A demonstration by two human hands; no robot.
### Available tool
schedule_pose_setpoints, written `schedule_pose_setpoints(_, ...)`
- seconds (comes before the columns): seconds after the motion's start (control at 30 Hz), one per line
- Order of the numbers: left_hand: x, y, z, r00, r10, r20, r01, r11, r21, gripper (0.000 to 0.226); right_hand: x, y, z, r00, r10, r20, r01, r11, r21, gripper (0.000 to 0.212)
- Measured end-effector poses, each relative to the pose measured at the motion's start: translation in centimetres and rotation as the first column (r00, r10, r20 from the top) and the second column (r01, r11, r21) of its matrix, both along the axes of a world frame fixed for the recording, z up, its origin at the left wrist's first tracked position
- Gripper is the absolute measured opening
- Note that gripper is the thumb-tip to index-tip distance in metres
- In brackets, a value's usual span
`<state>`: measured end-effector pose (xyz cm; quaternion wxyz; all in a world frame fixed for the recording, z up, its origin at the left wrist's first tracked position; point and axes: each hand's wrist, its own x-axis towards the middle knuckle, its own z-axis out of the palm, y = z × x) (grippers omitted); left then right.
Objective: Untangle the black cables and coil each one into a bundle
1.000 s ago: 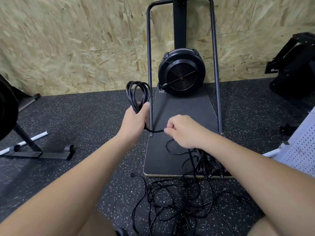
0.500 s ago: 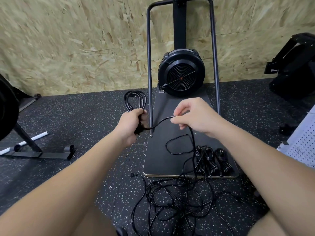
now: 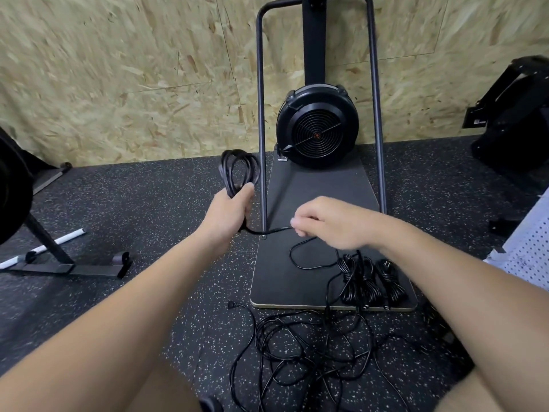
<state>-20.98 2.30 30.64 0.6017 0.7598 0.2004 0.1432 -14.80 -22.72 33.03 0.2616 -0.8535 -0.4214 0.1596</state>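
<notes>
My left hand (image 3: 230, 211) grips a coil of black cable (image 3: 239, 171) whose loops stand up above the fist. From under that fist the same cable runs right to my right hand (image 3: 329, 223), which pinches it just above the dark board (image 3: 315, 203). A loose loop of it (image 3: 306, 254) lies on the board below my right hand. Three tied cable bundles (image 3: 371, 279) rest on the board's near right corner. A tangle of black cables (image 3: 312, 349) sprawls on the floor in front of the board, with a plug end (image 3: 231, 305) at its left.
A machine with a black round fan housing (image 3: 317, 126) and a tall metal frame (image 3: 261, 114) stands on the board against the chipboard wall. A black stand (image 3: 68, 263) lies left, a black case (image 3: 517, 123) right, a white perforated panel (image 3: 531, 248) at the right edge.
My right hand rose with the cable toward the coil, then dropped back down and to the left, drawing out more cable. My left hand stayed in place with the coil.
</notes>
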Motion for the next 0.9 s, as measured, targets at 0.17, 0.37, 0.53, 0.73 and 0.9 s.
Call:
schedule_pose_setpoints(0.17, -1.3, -2.7, 0.4, 0.904, -0.406, -0.131, 0.356, 0.887, -0.294, 0.072, -1.2, 1.5, 1.6, 0.956, -0.05, -0.288, 0.169, 0.9, 0.402, 0.047)
schedule_pose_setpoints(0.37, -1.8, -5.0, -1.4, 0.782, -0.617, -0.089, 0.605, 0.785, -0.13, 0.019, -1.1, 2.2, 0.6, 0.873, -0.171, -0.457, 0.399, 0.789, 0.467, 0.035)
schedule_pose_setpoints(0.53, -1.2, -4.8, -2.0, 0.925, -0.379, -0.005, 0.362, 0.889, -0.28, 0.013, -0.4, 0.5, 0.6, 0.882, -0.184, -0.434, 0.355, 0.865, 0.355, 0.029)
schedule_pose_setpoints(0.73, -0.3, -3.7, -1.6, 0.958, -0.273, 0.084, 0.285, 0.881, -0.377, 0.03, 0.9, -0.8, -1.1, 0.868, -0.454, -0.201, 0.491, 0.844, 0.215, 0.019)
schedule_pose_setpoints(0.9, -0.4, -4.1, -1.1, 0.967, -0.239, 0.088, 0.255, 0.904, -0.343, 0.036, 0.7, -0.5, 0.2, 0.827, -0.508, -0.239, 0.561, 0.758, 0.331, 0.019)
